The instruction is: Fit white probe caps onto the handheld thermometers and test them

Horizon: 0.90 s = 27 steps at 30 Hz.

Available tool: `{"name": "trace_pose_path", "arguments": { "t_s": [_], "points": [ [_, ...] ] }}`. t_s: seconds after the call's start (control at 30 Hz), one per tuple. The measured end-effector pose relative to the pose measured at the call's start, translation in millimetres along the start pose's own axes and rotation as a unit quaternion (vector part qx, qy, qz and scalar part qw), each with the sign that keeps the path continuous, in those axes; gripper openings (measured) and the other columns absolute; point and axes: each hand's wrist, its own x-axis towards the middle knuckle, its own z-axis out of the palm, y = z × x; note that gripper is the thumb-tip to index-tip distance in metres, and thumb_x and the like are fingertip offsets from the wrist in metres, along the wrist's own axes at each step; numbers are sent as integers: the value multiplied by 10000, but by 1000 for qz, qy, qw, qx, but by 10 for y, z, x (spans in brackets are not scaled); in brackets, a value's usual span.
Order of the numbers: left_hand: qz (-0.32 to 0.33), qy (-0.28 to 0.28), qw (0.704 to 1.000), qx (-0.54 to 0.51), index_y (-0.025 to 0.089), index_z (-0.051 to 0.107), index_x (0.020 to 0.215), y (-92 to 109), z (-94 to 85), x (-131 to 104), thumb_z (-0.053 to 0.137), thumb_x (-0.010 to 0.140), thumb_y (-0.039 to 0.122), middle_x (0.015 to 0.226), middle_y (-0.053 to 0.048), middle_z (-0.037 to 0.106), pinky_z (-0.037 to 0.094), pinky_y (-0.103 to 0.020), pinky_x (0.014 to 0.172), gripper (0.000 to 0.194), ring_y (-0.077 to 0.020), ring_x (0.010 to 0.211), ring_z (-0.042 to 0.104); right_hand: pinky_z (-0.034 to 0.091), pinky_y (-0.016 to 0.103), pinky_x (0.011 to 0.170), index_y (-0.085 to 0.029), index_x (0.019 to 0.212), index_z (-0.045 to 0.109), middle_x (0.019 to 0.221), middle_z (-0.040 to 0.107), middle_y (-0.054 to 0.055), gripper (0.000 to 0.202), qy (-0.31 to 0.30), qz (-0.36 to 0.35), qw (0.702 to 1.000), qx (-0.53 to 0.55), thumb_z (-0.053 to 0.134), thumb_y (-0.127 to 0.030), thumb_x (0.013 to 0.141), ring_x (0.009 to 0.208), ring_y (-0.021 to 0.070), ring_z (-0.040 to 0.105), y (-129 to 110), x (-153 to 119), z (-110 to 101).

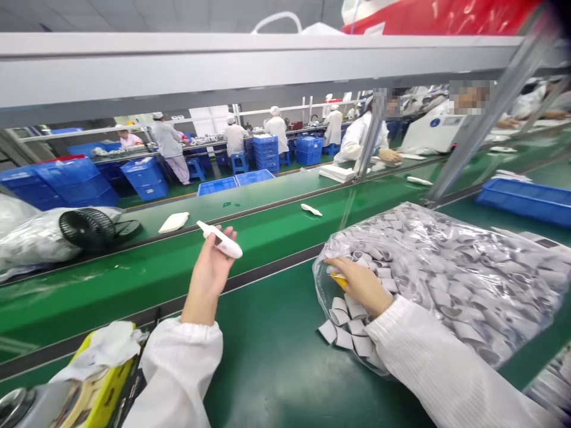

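My left hand [213, 261] holds a white elongated device [220, 241] above the near edge of the green conveyor belt [267, 238]. On the right, my right hand [359, 282] reaches to the mouth of a clear plastic bag [446, 267] full of grey curved pieces. Something yellow [339, 280] shows under its fingers, which are closed around it. Several loose grey pieces [343, 337] lie at the bag's opening, just below my right hand. Another white device [311, 210] lies on the belt beyond my hands.
A black fan [87, 229] and a white pad [174, 222] are across the belt. At lower left stands a yellow-edged box [104, 395] with a cloth. A metal post [482, 113] and blue tray [526, 199] are at right. People in white work behind.
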Motion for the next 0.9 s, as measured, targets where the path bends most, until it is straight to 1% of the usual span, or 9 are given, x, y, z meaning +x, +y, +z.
{"name": "trace_pose_path", "arguments": {
  "t_s": [0.13, 0.23, 0.3, 0.4, 0.47, 0.53, 0.6, 0.73, 0.9],
  "points": [
    [26, -55, 996, -57, 196, 630, 1096, 183, 97, -447, 629, 886, 576, 663, 27, 613, 539, -273, 756, 434, -127, 692, 625, 527, 320, 689, -185, 1087, 636, 1069, 720, 121, 232, 58, 8, 993, 99, 543, -271, 892, 892, 235, 699, -215, 161, -147],
    [0, -123, 991, -52, 166, 613, 1143, 335, 158, -696, 684, 880, 449, 744, 1, 640, 576, -312, 755, 393, -145, 717, 638, 426, 231, 488, -196, 1102, 567, 949, 724, 86, 324, 74, 4, 968, 239, 537, -460, 915, 614, 133, 604, -599, 251, -321],
    [-18, -186, 982, -24, 173, 599, 1169, 417, 176, -824, 699, 877, 349, 900, -39, 681, 598, -323, 766, 356, -171, 815, 677, 242, 193, 388, -212, 1088, 551, 872, 725, 58, 360, 57, 26, 880, 471, 616, -484, 860, 443, 63, 386, -924, 276, -432],
    [8, -251, 967, 31, 202, 577, 1195, 475, 159, -975, 635, 934, 337, 960, -41, 679, 587, -241, 702, 300, -130, 766, 666, 182, 181, 393, -220, 1083, 575, 795, 725, 29, 427, 21, 17, 762, 647, 752, -422, 752, 430, 35, 288, -1368, 296, -511],
    [42, -264, 962, 60, 223, 561, 1239, 479, 129, -1054, 570, 977, 344, 912, -28, 666, 554, -193, 628, 288, -90, 658, 615, 183, 170, 384, -208, 966, 579, 714, 684, -5, 363, -4, -2, 717, 697, 764, -425, 741, 423, 28, 291, -1575, 320, -492],
    [61, -274, 956, 84, 248, 543, 1294, 477, 103, -1117, 517, 1004, 342, 878, -23, 652, 529, -174, 578, 306, -76, 603, 573, 174, 160, 365, -213, 876, 537, 656, 629, -38, 340, -24, -20, 691, 722, 738, -464, 769, 405, 25, 287, -1702, 352, -439],
    [69, -281, 951, 105, 270, 510, 1367, 475, 96, -1161, 494, 1012, 340, 876, -33, 652, 529, -176, 559, 362, -84, 598, 565, 173, 156, 350, -228, 859, 489, 612, 599, -57, 344, -28, -29, 690, 722, 696, -499, 812, 385, 30, 274, -1765, 380, -381],
    [100, -268, 948, 142, 272, 468, 1446, 459, 137, -1186, 489, 1009, 330, 891, -61, 679, 559, -191, 561, 441, -101, 588, 562, 174, 161, 349, -252, 871, 434, 500, 510, -92, 363, -6, -17, 728, 685, 657, -537, 850, 369, 49, 251, -1768, 402, -312],
    [109, -262, 944, 167, 285, 499, 1434, 408, 194, -1169, 483, 1012, 319, 868, -45, 692, 566, -163, 557, 423, -87, 561, 553, 198, 199, 413, -235, 873, 527, 571, 423, -79, 353, -4, -38, 737, 674, 657, -563, 848, 434, 52, 271, -1694, 425, -328]
  ]
}}
